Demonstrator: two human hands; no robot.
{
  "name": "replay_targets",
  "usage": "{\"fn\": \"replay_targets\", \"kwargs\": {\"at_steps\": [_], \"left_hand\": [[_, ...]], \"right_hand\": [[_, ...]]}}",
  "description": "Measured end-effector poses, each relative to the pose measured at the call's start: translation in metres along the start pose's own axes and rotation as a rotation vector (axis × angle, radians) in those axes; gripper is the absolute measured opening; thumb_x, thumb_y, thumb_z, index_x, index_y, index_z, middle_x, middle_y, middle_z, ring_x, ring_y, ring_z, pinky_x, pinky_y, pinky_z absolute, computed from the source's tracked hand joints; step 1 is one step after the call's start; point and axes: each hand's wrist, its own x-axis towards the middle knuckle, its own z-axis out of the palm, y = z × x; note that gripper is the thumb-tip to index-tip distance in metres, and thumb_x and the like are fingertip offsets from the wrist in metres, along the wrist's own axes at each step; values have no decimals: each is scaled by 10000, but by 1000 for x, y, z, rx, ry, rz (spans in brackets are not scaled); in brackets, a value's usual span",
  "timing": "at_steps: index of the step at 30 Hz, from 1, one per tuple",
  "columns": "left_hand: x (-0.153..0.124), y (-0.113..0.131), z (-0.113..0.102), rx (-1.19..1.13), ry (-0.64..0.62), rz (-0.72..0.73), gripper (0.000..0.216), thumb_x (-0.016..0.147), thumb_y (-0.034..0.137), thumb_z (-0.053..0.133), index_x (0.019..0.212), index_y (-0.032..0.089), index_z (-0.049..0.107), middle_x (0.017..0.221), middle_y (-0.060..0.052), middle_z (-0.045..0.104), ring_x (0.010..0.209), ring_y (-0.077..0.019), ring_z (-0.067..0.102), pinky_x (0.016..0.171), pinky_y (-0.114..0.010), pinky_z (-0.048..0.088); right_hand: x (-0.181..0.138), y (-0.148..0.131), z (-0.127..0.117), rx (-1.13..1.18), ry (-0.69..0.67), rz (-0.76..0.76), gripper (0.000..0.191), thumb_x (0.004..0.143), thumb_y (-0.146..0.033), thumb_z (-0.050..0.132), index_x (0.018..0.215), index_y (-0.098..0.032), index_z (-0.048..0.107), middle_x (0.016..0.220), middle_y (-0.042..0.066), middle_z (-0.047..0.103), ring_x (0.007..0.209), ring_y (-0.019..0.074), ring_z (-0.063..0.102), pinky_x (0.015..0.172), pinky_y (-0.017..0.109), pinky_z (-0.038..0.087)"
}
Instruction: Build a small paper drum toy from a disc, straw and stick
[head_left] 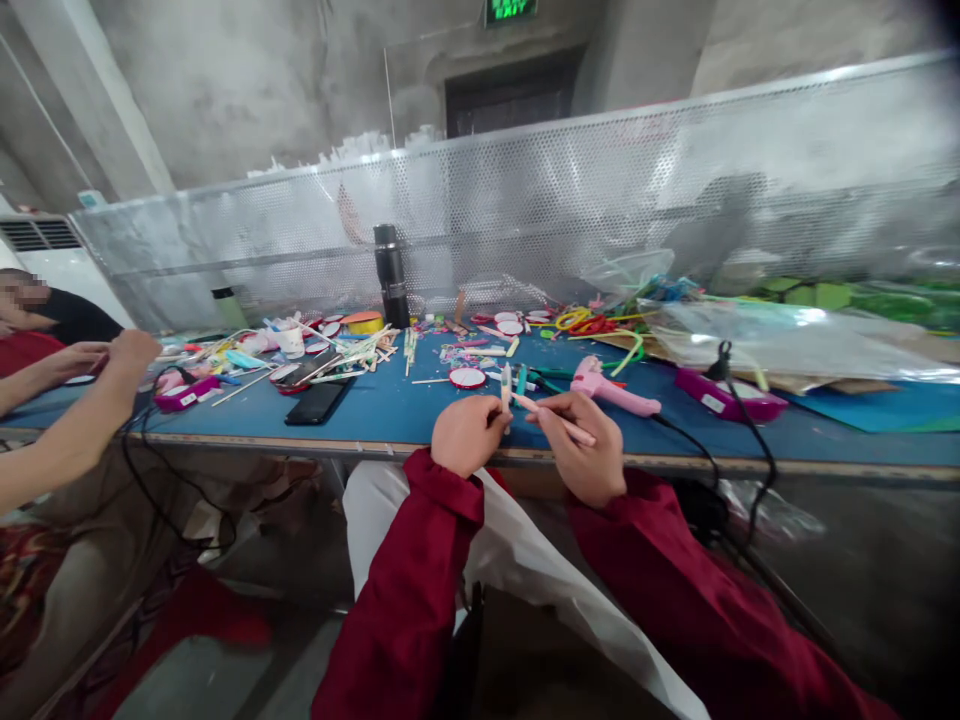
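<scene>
Near the table's front edge, my left hand (471, 435) pinches a small pale stick piece (506, 385) and holds it upright. My right hand (585, 450) is closed round a slim pink pen-like tool (576, 430). Its tip points left and comes close to the stick; whether they touch I cannot tell. Just beyond my right hand lies a pink glue gun (616, 390), its black cord running off to the right. A white disc with a red rim (467, 378) rests past my left hand. Teal-handled pliers or cutters (551, 374) lie partly hidden behind my fingers.
Purple boxes (731, 396) with black cords sit on the blue table (390, 415). A black phone (320, 400), loose sticks (367, 350) and a black thermos (390, 275) stand leftward. Plastic bags (795, 335) cover the right. A co-worker's hands (112, 355) are at far left.
</scene>
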Motion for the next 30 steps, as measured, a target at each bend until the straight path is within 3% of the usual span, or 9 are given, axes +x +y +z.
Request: {"fn": "replay_targets", "kwargs": {"at_steps": [5,13,24,30], "left_hand": [[1,0,-5,-127,-35,-21,248,930,310,525,721,206,608,787,4,663,755,-141,568,682,-254,361],[2,-8,-12,-429,-52,-130,285,953,315,474,708,203,567,715,29,636,696,-117,550,661,-236,377],[3,-8,-16,-677,-156,-277,281,957,377,463,788,212,615,663,24,633,621,-116,547,612,-236,386],[0,-8,-14,-657,-185,-290,354,954,420,448,681,215,540,656,-4,618,641,-138,558,631,-262,399]], "right_hand": [[-15,3,-6,-18,26,-6,99,861,-226,623,957,-217,646,852,58,722,770,214,696,685,323,541],[0,3,7,-120,91,-353,422,798,-89,625,1183,-262,626,1006,81,711,906,247,682,788,416,559],[10,12,-2,-223,-11,-219,360,868,-132,564,1184,-296,619,931,43,737,785,206,702,695,334,558],[17,7,-4,-337,-87,-346,452,801,-177,598,1238,-290,620,910,74,729,816,246,693,675,359,553]]}}
